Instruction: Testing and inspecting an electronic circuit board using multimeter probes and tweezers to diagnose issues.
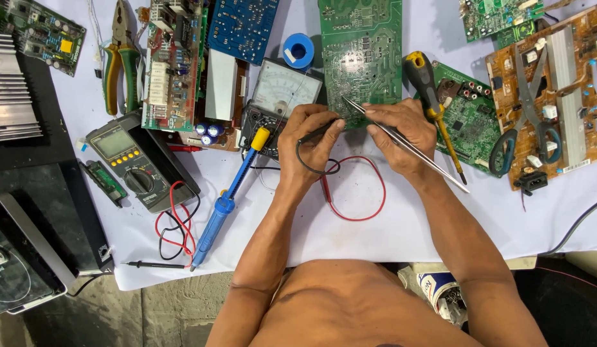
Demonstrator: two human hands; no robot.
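My left hand (308, 144) grips a black test probe (319, 133) whose tip touches the near edge of a green circuit board (362, 58). Its black lead loops below the hand, beside a red lead (356, 193) on the white cloth. My right hand (401, 138) holds metal tweezers (401, 141). Their points rest on the same board edge, just right of the probe tip. An analog multimeter (282, 90) lies left of the hands.
A blue desoldering pump (231, 193), a digital multimeter (128, 160), pliers (121, 58), a yellow-handled screwdriver (430, 96), scissors (530, 122), a blue solder reel (299, 50) and several other circuit boards crowd the white cloth (375, 231). Black equipment cases (28, 212) sit at left.
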